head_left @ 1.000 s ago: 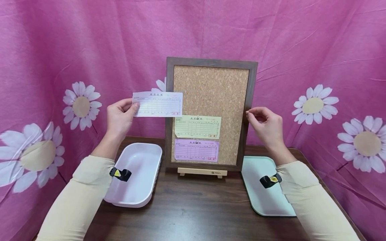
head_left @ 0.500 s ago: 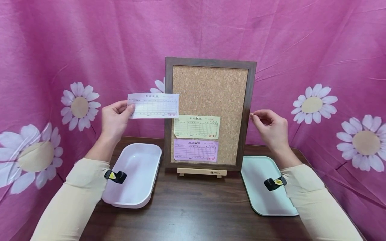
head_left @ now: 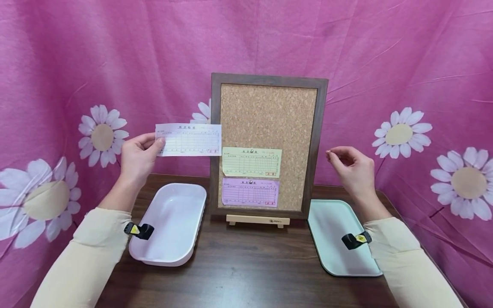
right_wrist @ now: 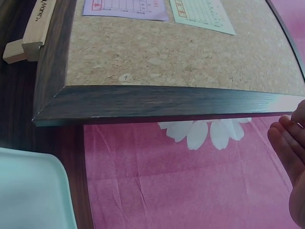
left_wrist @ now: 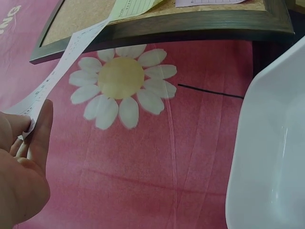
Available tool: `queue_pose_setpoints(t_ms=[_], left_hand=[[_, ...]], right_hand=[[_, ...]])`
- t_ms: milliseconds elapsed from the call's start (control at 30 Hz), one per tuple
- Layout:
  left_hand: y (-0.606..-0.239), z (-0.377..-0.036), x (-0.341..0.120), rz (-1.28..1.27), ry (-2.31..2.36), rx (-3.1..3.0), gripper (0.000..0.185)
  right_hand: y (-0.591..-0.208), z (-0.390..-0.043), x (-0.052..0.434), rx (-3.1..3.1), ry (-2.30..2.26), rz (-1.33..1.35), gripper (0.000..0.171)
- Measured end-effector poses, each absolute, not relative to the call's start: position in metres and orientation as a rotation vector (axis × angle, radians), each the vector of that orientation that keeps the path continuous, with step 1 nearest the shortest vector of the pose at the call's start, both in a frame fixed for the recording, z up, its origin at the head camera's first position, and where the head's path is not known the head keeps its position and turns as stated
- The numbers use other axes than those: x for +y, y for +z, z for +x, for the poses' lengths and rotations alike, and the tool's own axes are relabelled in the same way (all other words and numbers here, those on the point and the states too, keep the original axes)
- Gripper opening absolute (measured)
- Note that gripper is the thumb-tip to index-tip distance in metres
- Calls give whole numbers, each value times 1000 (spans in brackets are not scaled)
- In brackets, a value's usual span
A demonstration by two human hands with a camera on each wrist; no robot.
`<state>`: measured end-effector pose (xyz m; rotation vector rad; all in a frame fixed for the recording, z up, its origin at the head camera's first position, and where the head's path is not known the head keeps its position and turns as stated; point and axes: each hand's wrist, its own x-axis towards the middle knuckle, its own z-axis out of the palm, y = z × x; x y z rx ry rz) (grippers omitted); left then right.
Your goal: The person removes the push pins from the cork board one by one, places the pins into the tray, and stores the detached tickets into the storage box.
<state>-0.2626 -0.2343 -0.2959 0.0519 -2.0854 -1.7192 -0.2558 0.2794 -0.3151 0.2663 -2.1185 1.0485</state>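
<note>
A: State of the hands?

B: The white slip (head_left: 188,141) is held at its left edge by the left hand (head_left: 137,159) — thumb in front, fingers behind, clamped on the paper. The left side of the frame (head_left: 216,98) of the cork board (head_left: 269,115) is overlapped by its free end; whether the 2 touch cannot be told.

A: And the right hand (head_left: 354,169)?

B: Held up beside the board's right edge, thumb and forefinger together at the tips. A tiny item (head_left: 328,156) seems to be pinched there; a pin is suspected, but it is too small to be identified.

A: How is the step best handled?

B: By judgement, the slip should be laid flat on the cork above the yellow slip (head_left: 251,164) and squared with it and the purple slip (head_left: 250,194). A bow in the paper is seen from the left wrist, so smoothing is advised before pressing. The board should be steadied — tipping on the wooden stand (head_left: 258,220) is possible.

A: Containers?

B: 2 noted on the table (head_left: 239,269): white bin (head_left: 179,226) at left, green tray (head_left: 331,222) at right. Both are partly covered by wrist gear, so contents cannot be told in full.
</note>
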Motion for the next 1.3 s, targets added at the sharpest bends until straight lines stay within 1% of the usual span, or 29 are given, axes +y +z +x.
queue_pose_setpoints(t_ms=[300, 533, 1300], left_hand=[[-302, -259, -244, 93, -1675, -2136, 44], [-306, -259, -248, 125, -1634, -2163, 44], [-318, -256, -260, 114, -1673, -2136, 43]], right_hand=[[-324, -254, 289, -2138, 1031, 226, 10], [-333, -250, 294, -2184, 1051, 199, 14], [-356, -247, 309, -2261, 974, 93, 14]])
